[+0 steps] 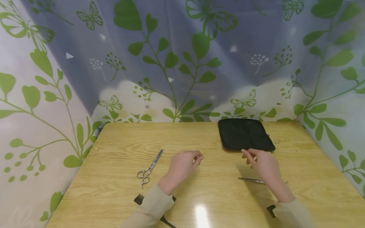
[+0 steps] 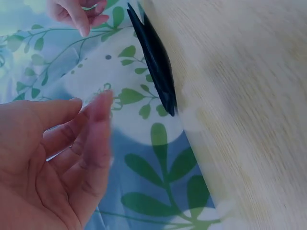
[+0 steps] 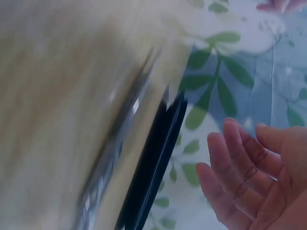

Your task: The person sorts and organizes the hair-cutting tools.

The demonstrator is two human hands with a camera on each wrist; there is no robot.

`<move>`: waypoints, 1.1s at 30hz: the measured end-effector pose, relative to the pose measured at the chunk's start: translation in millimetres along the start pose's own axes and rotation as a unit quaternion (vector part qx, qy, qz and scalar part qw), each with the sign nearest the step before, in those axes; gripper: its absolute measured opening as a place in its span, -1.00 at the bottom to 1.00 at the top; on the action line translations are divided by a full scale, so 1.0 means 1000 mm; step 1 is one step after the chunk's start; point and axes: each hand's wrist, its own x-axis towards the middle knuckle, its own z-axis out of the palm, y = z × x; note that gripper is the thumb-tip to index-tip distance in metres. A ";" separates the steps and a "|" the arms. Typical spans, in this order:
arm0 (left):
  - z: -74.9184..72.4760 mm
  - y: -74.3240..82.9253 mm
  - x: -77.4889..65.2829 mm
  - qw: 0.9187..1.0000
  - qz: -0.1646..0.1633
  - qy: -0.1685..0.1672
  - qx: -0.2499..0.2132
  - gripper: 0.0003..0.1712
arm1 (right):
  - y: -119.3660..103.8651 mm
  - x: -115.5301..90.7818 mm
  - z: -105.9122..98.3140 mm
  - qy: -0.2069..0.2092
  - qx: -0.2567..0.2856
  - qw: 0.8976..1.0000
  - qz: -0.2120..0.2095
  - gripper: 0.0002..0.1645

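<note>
My left hand [image 1: 182, 166] is held above the middle of the table, its fingers loosely bent with nothing between them. To its left lies a pair of silver scissors [image 1: 151, 167], blades pointing away from me. My right hand [image 1: 265, 164] also holds nothing; its fingers overlap the near edge of a black zip case [image 1: 245, 134] in the head view. Below that hand lies a second pair of scissors [image 1: 252, 180], the handles hidden behind the wrist. The right wrist view shows these scissors [image 3: 117, 139], blurred, beside the case [image 3: 153, 163] and the relaxed right fingers [image 3: 240, 167].
The wooden table [image 1: 199, 139] meets a curtain [image 1: 182, 63] printed with green leaves and butterflies at its back edge. A black item [image 1: 139, 199] sticks out from under the left sleeve, and another black piece [image 1: 271, 210] shows beside the right sleeve.
</note>
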 end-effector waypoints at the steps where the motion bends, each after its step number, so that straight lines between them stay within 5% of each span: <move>1: 0.001 0.001 0.002 1.000 -0.001 -0.003 -0.002 -0.78 | 0.006 0.002 -0.003 0.007 0.001 1.000 0.002 -0.44; 11: 0.008 0.008 0.022 0.998 -0.034 -0.003 -0.048 -0.79 | 0.059 0.024 -0.028 0.050 -0.024 0.997 0.047 -0.56; 23: 0.025 0.007 0.038 0.995 -0.058 -0.013 -0.079 -0.82 | 0.103 0.050 -0.020 -0.024 -0.031 0.992 0.120 -0.47; 33: 0.039 0.000 0.047 0.990 -0.083 -0.026 -0.109 -0.82 | 0.121 0.060 -0.009 -0.088 0.018 0.980 0.177 -0.46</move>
